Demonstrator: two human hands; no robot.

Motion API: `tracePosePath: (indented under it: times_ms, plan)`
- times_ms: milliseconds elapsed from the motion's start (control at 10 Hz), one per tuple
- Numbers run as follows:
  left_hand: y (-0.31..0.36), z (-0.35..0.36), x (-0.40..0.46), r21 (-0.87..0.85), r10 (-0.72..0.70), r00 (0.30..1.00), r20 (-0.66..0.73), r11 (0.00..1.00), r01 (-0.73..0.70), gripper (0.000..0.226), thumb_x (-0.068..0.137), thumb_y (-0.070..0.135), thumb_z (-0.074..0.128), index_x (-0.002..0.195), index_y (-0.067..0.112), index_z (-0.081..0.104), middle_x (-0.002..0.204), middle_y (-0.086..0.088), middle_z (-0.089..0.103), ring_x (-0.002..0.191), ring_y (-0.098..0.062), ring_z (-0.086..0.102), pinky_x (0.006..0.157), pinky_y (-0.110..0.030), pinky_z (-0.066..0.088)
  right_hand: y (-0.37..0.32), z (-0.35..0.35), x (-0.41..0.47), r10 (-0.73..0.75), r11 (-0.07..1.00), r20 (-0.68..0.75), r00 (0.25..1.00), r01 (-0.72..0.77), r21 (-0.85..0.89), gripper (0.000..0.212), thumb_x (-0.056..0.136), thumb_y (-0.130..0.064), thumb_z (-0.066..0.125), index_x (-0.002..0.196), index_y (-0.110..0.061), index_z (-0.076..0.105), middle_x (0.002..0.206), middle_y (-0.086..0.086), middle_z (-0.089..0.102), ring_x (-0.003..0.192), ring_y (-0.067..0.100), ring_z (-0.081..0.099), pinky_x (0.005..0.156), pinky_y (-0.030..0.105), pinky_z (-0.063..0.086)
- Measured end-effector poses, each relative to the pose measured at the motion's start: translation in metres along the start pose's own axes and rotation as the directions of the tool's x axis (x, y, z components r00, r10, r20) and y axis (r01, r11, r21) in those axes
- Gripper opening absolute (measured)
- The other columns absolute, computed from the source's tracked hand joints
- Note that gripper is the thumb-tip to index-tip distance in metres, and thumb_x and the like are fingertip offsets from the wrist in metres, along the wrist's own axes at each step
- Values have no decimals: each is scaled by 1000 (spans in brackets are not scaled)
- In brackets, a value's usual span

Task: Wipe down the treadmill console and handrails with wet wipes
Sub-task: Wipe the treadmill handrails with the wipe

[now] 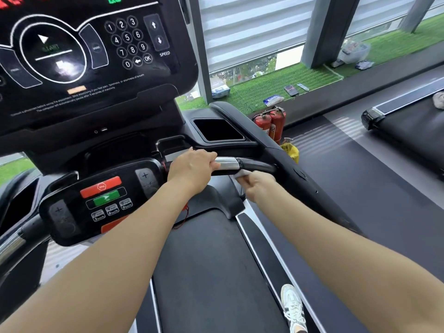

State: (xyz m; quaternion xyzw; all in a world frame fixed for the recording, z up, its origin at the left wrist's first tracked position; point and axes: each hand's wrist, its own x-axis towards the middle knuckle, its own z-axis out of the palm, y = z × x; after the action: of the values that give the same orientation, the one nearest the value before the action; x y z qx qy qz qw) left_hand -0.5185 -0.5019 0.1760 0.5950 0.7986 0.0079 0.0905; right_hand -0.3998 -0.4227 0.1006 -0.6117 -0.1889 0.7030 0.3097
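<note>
Black rubber treadmill belt (211,272) underfoot, silver side rails along both edges; white sneaker (293,306) on the right rail, cut off by the lower edge. Glossy black treadmill console (96,56) upper left: numeric keypad, SPEED arrows, round start dial, glare patch at centre; red and green readouts clipped at the top. Lower black control pod (103,198) with red stop and green go keys. Black cup recess (217,129) right of the console.

Left hand (192,168) wrapped round the short black-and-chrome front handrail (240,164), gripping just left of the chrome sensor band. Right hand (258,186) below the same bar, fingers curled, pinching a small white wet wipe (241,174) against the bar's underside. Extent of the wipe under the bar not visible.

Room: grey floor, second treadmill (408,121) at right with a pale cloth on it, only partly in view. Green artificial-turf window ledge (276,85) carrying two white wipe packets (273,100), a dark phone and a remote; farther items on the ledge blurred, not identifiable. Two red fire extinguishers (270,123) beneath the ledge, a yellow object behind the side arm mostly hidden. Striped blinds half down; outdoors washed out.
</note>
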Motion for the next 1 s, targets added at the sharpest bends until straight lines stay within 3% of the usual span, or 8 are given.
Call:
tracePosePath:
  times_ms: [100, 200, 300, 400, 600, 700, 800, 1000]
  plan:
    - [0, -1, 0, 8, -6, 1000, 7, 1000, 6, 38, 102, 35, 33, 124, 14, 55, 124, -4, 59, 126, -29, 42, 96, -37, 36, 2, 0, 11, -81, 996, 98, 992, 83, -19, 26, 92, 16, 35, 103, -7, 40, 67, 14, 57, 61, 20, 54, 46, 20, 53]
    - [-1, 0, 1, 17, 0, 1000, 10, 1000, 0, 35, 102, 36, 33, 112, 13, 57, 115, -4, 61, 122, -29, 44, 87, -36, 37, -10, -24, 16, -225, 945, 19, 974, 223, -239, 17, 85, 11, 48, 97, 2, 56, 99, 15, 62, 83, 29, 65, 64, 34, 59]
    - [-1, 1, 1, 18, -1, 1000, 14, 1000, 1, 30, 102, 35, 33, 99, 14, 54, 107, -4, 61, 124, -31, 42, 86, -35, 35, -33, -43, 17, -546, 619, -43, 836, 369, -693, 7, 84, -3, 56, 86, -4, 62, 93, 12, 63, 84, 25, 59, 70, 28, 46]
    - [-1, 1, 1, 25, 2, 1000, 2, 1000, -2, 29, 102, 34, 33, 93, 15, 52, 103, -4, 60, 119, -30, 44, 83, -33, 34, -43, -46, 27, -613, 327, 71, 787, 335, -884, 23, 89, -4, 48, 102, -1, 66, 105, 17, 65, 98, 32, 60, 77, 32, 46]
    - [0, 1, 0, 46, 11, 1000, -4, 999, -11, 32, 102, 35, 33, 103, 14, 57, 107, -4, 61, 116, -28, 48, 92, -33, 35, -30, -10, 1, -653, 76, 386, 651, 564, -822, 23, 86, -4, 48, 91, 5, 68, 96, 24, 64, 95, 35, 58, 80, 36, 44]
    - [0, 0, 0, 48, 17, 1000, -13, 999, -17, 32, 102, 34, 33, 104, 13, 57, 105, -4, 61, 111, -27, 49, 89, -31, 33, -30, -14, -5, -620, 22, 523, 585, 679, -733, 28, 91, -14, 49, 88, 5, 68, 93, 21, 58, 90, 32, 55, 77, 37, 42]
    - [0, 0, 1, 54, 17, 1000, -2, 998, -17, 33, 103, 34, 31, 106, 13, 56, 107, -4, 61, 113, -26, 49, 100, -31, 30, -34, -33, 10, -618, -72, 493, 612, 581, -811, 27, 92, -18, 50, 91, 2, 68, 97, 19, 58, 96, 34, 54, 71, 31, 37]
    - [-5, 2, 3, 49, 38, 999, 26, 998, -40, 31, 102, 34, 33, 114, 16, 54, 111, -2, 61, 112, -25, 49, 97, -36, 37, -29, -20, 4, -620, 11, 366, 694, 474, -880, 24, 92, -10, 46, 104, -12, 67, 104, 14, 65, 104, 33, 57, 82, 37, 44]
